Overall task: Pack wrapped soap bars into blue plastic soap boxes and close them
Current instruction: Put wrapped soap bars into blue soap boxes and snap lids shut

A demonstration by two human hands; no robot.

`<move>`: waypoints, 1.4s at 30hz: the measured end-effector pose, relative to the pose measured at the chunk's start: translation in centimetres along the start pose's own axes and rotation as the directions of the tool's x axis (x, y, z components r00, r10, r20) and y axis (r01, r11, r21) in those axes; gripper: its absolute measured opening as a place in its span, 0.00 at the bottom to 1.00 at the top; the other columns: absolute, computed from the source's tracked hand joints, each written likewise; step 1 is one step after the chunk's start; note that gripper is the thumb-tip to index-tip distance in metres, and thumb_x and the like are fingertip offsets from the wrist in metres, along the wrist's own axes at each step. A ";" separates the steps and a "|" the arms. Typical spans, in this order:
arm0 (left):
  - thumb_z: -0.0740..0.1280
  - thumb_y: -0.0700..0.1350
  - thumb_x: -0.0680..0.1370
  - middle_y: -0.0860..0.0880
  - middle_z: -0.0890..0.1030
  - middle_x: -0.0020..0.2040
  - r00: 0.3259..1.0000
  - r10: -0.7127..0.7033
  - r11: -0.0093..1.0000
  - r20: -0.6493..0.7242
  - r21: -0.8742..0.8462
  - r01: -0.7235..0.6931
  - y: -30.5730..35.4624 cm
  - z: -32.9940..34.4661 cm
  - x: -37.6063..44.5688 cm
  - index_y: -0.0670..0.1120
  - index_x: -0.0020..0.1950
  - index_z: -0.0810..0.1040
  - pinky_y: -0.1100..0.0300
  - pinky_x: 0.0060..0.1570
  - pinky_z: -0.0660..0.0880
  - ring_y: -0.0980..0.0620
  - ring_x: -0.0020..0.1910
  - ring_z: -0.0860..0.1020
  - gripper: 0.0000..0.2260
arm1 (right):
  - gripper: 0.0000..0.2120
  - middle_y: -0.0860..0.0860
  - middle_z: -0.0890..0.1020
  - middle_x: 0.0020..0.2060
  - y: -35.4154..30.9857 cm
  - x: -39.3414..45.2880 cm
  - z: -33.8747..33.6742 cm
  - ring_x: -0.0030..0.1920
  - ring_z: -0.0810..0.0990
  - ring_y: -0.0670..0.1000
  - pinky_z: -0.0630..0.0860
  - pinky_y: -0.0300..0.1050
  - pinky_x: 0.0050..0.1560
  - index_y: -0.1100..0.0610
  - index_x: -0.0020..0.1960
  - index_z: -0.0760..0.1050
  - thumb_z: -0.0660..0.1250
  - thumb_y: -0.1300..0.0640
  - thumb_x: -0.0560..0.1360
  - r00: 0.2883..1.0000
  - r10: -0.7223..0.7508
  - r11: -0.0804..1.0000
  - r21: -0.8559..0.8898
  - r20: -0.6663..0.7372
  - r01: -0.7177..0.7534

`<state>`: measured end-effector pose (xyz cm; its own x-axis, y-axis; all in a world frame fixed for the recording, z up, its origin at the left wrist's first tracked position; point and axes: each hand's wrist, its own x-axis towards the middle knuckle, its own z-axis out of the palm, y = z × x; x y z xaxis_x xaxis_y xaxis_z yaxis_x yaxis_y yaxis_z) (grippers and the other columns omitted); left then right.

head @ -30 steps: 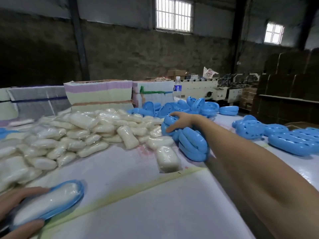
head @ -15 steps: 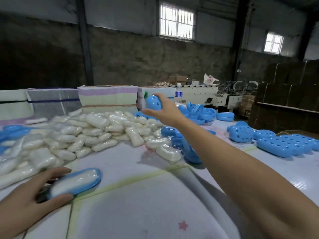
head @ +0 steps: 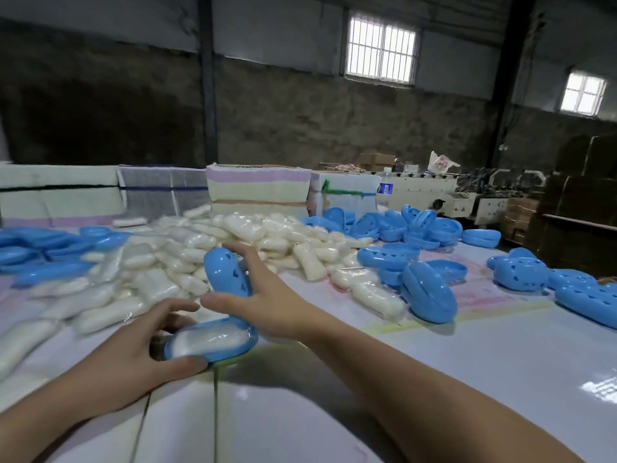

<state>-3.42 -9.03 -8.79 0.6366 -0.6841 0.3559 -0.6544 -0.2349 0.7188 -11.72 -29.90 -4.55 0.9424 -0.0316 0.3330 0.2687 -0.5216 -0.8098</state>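
A blue soap box base [head: 233,349] lies on the white table [head: 434,379] with a wrapped white soap bar [head: 210,339] inside it. My left hand [head: 133,355] grips the base at its left end, thumb in front and fingers behind. My right hand [head: 263,295] holds a blue perforated lid [head: 224,274] tilted on edge just above and behind the base. A big heap of wrapped soap bars [head: 187,259] lies behind my hands.
Loose blue lids and bases [head: 417,228] are piled at the back right, more [head: 521,274] at the far right, and others [head: 40,248] at the left. Striped stacks [head: 257,188] line the table's far edge. A water bottle [head: 385,188] and machinery stand beyond.
My right hand has brought the blue lid back from the pile to just above the filled base. My left hand has slid the base toward the table's middle.
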 end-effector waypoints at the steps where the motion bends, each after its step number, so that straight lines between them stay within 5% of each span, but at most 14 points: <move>1: 0.80 0.58 0.57 0.67 0.80 0.54 1.000 -0.006 1.000 0.000 -0.014 0.006 0.0 0.0 0.0 0.63 0.60 0.75 0.75 0.44 0.73 0.62 0.51 0.81 0.32 | 0.36 0.42 0.69 0.64 0.1 -0.3 0.0 0.60 0.76 0.45 0.76 0.46 0.61 0.33 0.71 0.57 0.73 0.39 0.70 1.000 -0.006 1.000 -0.009 -0.010 0.006; 6: 0.82 0.53 0.64 0.63 0.82 0.53 0.999 -0.041 0.999 0.018 0.011 0.041 0.1 -0.1 0.0 0.61 0.62 0.74 0.66 0.50 0.76 0.60 0.51 0.81 0.30 | 0.35 0.40 0.66 0.70 0.1 -0.6 0.1 0.68 0.68 0.42 0.67 0.49 0.70 0.31 0.72 0.57 0.70 0.37 0.70 0.998 -0.067 0.983 -0.171 0.016 0.069; 13: 0.75 0.67 0.59 0.60 0.81 0.51 1.000 -0.030 0.998 0.010 0.058 0.029 0.1 -0.2 -0.1 0.67 0.62 0.70 0.61 0.51 0.78 0.60 0.51 0.80 0.33 | 0.35 0.43 0.65 0.71 0.6 -0.6 0.5 0.68 0.67 0.44 0.66 0.50 0.70 0.36 0.76 0.55 0.66 0.37 0.74 0.986 -0.015 0.957 -0.285 0.164 0.062; 21: 0.79 0.64 0.63 0.69 0.79 0.55 1.000 0.022 1.000 0.010 -0.001 -0.022 0.1 -0.5 -0.1 0.68 0.61 0.70 0.70 0.50 0.76 0.66 0.55 0.78 0.30 | 0.34 0.43 0.69 0.58 0.0 -0.1 1.5 0.54 0.65 0.39 0.63 0.35 0.52 0.28 0.71 0.55 0.69 0.34 0.71 0.961 -0.048 0.824 -0.533 0.271 0.191; 28: 0.80 0.63 0.61 0.66 0.79 0.54 0.998 0.011 0.999 0.056 0.042 -0.013 0.2 -1.2 -0.1 0.66 0.63 0.69 0.68 0.49 0.77 0.65 0.54 0.77 0.34 | 0.31 0.45 0.71 0.59 -0.2 -0.1 1.7 0.54 0.65 0.43 0.63 0.35 0.55 0.36 0.74 0.60 0.64 0.34 0.74 0.949 -0.081 0.766 -0.591 0.306 0.255; 34: 0.82 0.55 0.63 0.54 0.80 0.55 0.998 -0.050 0.997 0.049 0.067 0.047 0.1 -1.7 -0.1 0.63 0.66 0.69 0.50 0.56 0.78 0.54 0.53 0.78 0.35 | 0.27 0.41 0.69 0.61 -0.2 -0.3 1.8 0.58 0.66 0.39 0.62 0.30 0.57 0.41 0.72 0.66 0.68 0.41 0.75 0.946 -0.128 0.783 -0.555 0.297 0.280; 42: 0.82 0.55 0.65 0.56 0.81 0.53 0.999 -0.042 0.994 0.025 0.099 0.040 0.2 -1.5 -0.3 0.62 0.64 0.72 0.58 0.51 0.78 0.61 0.50 0.78 0.31 | 0.23 0.39 0.69 0.59 -0.7 -0.4 1.9 0.55 0.65 0.36 0.61 0.27 0.55 0.42 0.71 0.70 0.67 0.42 0.77 0.942 -0.136 0.761 -0.576 0.305 0.297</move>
<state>-3.15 -7.86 -7.86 0.6534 -0.6904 0.3105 -0.6659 -0.3291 0.6696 -11.91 -27.88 -5.01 0.9123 0.3019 0.2768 0.3697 -0.8978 -0.2392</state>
